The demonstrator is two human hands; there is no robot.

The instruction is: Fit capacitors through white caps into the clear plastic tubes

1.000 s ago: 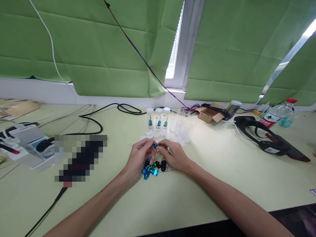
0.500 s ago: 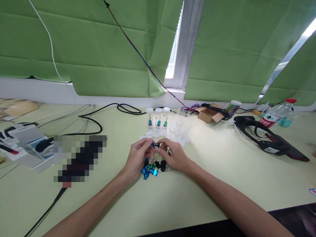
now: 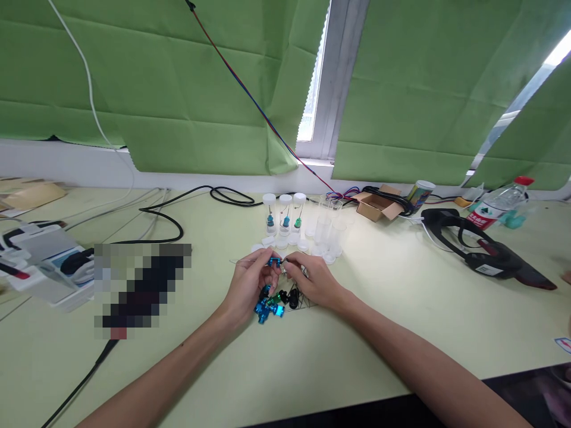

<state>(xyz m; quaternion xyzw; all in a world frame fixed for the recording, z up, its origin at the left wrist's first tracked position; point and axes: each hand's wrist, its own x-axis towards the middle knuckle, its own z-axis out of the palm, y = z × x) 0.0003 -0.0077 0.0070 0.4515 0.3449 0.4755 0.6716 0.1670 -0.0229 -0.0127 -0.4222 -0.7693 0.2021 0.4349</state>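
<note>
Between the thumb and fingers of my left hand (image 3: pixel 248 279) is a small shiny blue metal part (image 3: pixel 273 261). A thin wire (image 3: pixel 236 261) sticks out to the left of that hand. My right hand (image 3: pixel 314 278) is closed close beside the blue part, its thumb and forefinger pinched on something too small to make out. Below my hands lies a little pile of blue metal pieces (image 3: pixel 264 310), a green piece (image 3: pixel 275 299) and black knobs (image 3: pixel 293 297). Thin dark rods (image 3: pixel 305 302) lie partly under my right hand.
Three capped clear vials (image 3: pixel 285 215) with blue or green parts inside stand behind my hands. White caps (image 3: pixel 281 244) and open clear tubes (image 3: pixel 323 230) are near them. Further right are a cardboard box (image 3: pixel 378 205), a black headset (image 3: pixel 486 255) and a water bottle (image 3: pixel 499 205).
The black end at the blue part's right side no longer shows between my hands. My right fingertips have shifted slightly down, and the blue part shows more.
</note>
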